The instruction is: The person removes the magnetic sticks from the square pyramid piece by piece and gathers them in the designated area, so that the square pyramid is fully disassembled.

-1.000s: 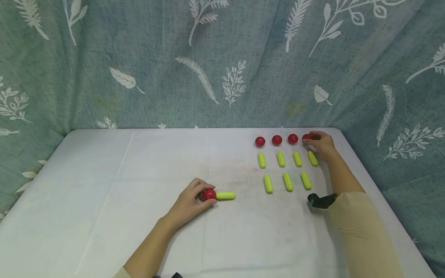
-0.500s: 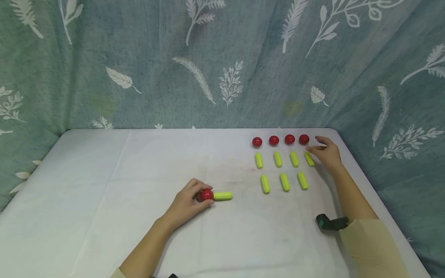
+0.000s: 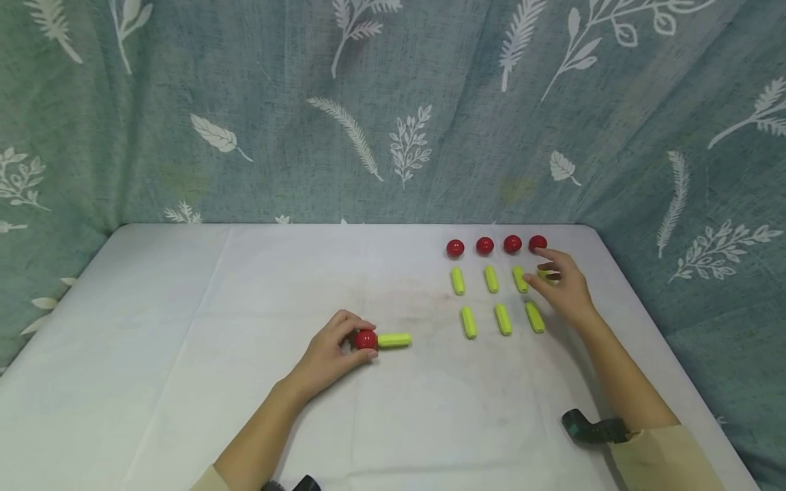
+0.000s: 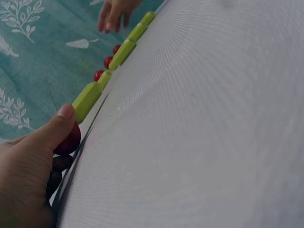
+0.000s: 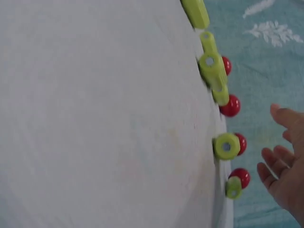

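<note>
My left hand grips a red ball between thumb and fingers on the white table. A yellow-green faceted stick lies end-on against that ball, pointing right. In the left wrist view my thumb lies by the joint of ball and stick. My right hand hovers over the right end of the upper row of sticks, fingers spread and holding nothing. It partly hides the last stick there. Just beyond its fingertips sits the rightmost red ball.
Several red balls line the table's back right. In front of them lie two rows of yellow-green sticks. A leaf-patterned curtain hangs behind the white-covered table. A dark wrist device is on my right forearm.
My right hand has let go of the rightmost red ball, drawn back, and moved forward-left over the upper stick row. My left hand keeps holding its ball in place.
</note>
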A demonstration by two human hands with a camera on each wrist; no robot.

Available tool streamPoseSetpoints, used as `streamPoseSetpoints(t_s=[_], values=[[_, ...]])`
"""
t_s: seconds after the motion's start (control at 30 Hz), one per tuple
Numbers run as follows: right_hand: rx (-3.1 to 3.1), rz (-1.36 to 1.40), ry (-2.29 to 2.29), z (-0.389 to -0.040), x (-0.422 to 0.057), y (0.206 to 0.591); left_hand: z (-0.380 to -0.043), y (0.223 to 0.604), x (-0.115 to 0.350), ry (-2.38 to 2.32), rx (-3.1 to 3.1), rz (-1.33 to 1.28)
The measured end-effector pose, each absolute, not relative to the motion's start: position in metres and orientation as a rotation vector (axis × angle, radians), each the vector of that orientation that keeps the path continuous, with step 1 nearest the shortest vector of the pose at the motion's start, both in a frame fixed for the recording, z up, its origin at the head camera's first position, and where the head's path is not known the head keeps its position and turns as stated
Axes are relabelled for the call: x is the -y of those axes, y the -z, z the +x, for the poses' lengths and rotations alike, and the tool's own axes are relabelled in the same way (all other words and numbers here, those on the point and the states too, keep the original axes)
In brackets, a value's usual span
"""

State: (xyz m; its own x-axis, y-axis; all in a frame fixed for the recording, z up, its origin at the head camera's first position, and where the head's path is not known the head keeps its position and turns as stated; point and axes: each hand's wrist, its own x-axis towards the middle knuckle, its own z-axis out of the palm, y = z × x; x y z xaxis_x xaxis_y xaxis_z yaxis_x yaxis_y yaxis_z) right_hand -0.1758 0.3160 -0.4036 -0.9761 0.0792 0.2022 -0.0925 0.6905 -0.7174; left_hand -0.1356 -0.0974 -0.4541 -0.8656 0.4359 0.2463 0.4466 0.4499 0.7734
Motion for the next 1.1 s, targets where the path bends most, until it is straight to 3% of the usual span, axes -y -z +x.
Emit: streamPoseSetpoints(t_s=[0.43,1.1], values=[[2.651,0.470,-1.219,-0.170,-0.266,0.402,-0.136,0.453,0.098,1.463,2.568,-0.892],[2.879,0.913,-1.369,-0.163,-0.188,0.402,-0.136,0.455,0.096,1.499,2.605,-0.841]])
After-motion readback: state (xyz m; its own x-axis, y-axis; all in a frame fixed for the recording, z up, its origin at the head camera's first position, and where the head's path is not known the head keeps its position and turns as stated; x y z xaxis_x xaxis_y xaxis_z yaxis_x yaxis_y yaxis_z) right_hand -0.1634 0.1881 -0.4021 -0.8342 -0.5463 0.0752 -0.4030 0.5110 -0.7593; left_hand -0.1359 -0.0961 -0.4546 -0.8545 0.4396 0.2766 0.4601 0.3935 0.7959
